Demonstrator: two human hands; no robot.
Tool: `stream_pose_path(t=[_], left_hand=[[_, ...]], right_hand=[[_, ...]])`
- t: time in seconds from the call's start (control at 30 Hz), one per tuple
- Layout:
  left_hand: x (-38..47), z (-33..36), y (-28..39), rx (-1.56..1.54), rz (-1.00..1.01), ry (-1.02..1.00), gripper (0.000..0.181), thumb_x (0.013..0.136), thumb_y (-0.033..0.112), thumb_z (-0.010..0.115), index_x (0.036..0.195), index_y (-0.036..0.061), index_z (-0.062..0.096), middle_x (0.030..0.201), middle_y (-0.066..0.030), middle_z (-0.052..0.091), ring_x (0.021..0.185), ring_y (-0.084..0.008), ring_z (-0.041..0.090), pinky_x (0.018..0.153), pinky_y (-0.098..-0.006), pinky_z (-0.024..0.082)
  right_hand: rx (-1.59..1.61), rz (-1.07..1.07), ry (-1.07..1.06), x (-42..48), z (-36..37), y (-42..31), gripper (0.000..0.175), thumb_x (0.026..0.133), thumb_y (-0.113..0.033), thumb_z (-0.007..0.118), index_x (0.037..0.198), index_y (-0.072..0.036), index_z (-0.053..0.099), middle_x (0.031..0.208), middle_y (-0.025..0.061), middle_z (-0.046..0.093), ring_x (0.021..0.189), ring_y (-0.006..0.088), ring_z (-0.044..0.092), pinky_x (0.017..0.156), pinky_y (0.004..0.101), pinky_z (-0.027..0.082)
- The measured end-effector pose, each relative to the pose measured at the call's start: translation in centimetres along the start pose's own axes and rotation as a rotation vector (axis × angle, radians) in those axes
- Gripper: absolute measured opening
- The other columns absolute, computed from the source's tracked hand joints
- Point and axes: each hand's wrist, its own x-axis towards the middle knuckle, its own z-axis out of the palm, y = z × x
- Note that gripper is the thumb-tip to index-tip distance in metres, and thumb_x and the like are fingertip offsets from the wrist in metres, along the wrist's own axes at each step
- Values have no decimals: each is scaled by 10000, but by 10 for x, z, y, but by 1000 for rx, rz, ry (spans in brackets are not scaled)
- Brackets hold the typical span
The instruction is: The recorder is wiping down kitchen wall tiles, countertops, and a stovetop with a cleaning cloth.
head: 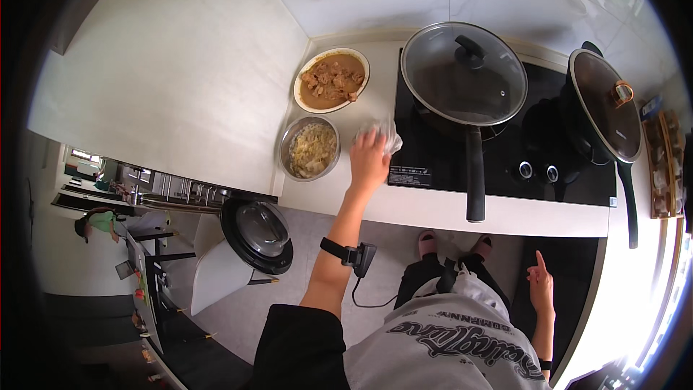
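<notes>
My left hand [370, 160] is on a crumpled clear plastic bag or wrap [391, 135] on the white counter, at the left edge of the black hob; motion blurs its fingers, and how firmly they hold is unclear. Left of it stand a steel bowl [283, 147] of pale yellow food and, behind that, an oval dish [296, 95] of meat pieces in brown sauce. My right hand [540, 281] hangs over the floor in front of the counter, empty, with one finger extended. On the hob stands a pan [475, 173] under a glass lid [444, 76].
A second lidded pan [606, 114] stands on the hob's right, its handle reaching past the counter edge. A wooden rack [663, 168] is far right. Behind me at left, a black-rimmed item with a clear lid [263, 227] rests on a white chair [219, 276]. Another person [105, 222] is farther off.
</notes>
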Motion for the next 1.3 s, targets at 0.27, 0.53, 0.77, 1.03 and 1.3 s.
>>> stream_pose_path(t=[0.27, 0.53, 0.77, 1.03, 1.3], left_hand=[[-4, 45, -33, -96, -64, 72, 388, 711, -60, 608, 1081, 54, 617, 1197, -111, 535, 1102, -355, 473, 889, -424, 433], [39, 53, -42, 135, -159, 236, 320, 706, -56, 587, 1016, 15, 620, 1121, -125, 564, 1067, -324, 487, 891, -414, 418], [33, 56, -36, 230, -312, 32, 283, 849, 231, 571, 1058, 46, 525, 1014, -146, 518, 1012, -335, 471, 823, -461, 415], [-47, 22, 4, 73, -218, -150, 212, 829, 188, 604, 938, 46, 490, 941, -156, 509, 948, -361, 504, 710, -469, 487], [-144, -15, 24, -221, -250, -284, 263, 851, 248, 591, 999, 45, 516, 954, -175, 579, 879, -375, 568, 719, -476, 474]], right_hand=[[26, -5, -47, -5, 2, -3, 485, 883, -28, 467, 1363, -74, 413, 814, 125, 644, 684, 243, 630, 667, 335, 509], [11, 7, -8, -3, -6, -3, 484, 873, 22, 447, 1349, -63, 429, 831, 124, 665, 669, 213, 637, 670, 310, 524], [25, 63, -42, -23, 3, 7, 494, 838, 44, 451, 1322, -53, 466, 811, 117, 678, 681, 214, 650, 670, 311, 527], [48, -62, -21, 2, 10, 9, 446, 846, 49, 435, 1279, -31, 506, 817, 129, 681, 684, 207, 662, 662, 300, 532], [86, -94, -4, 19, 11, 16, 411, 838, 26, 448, 1232, -40, 545, 804, 129, 673, 680, 249, 652, 657, 319, 508]])
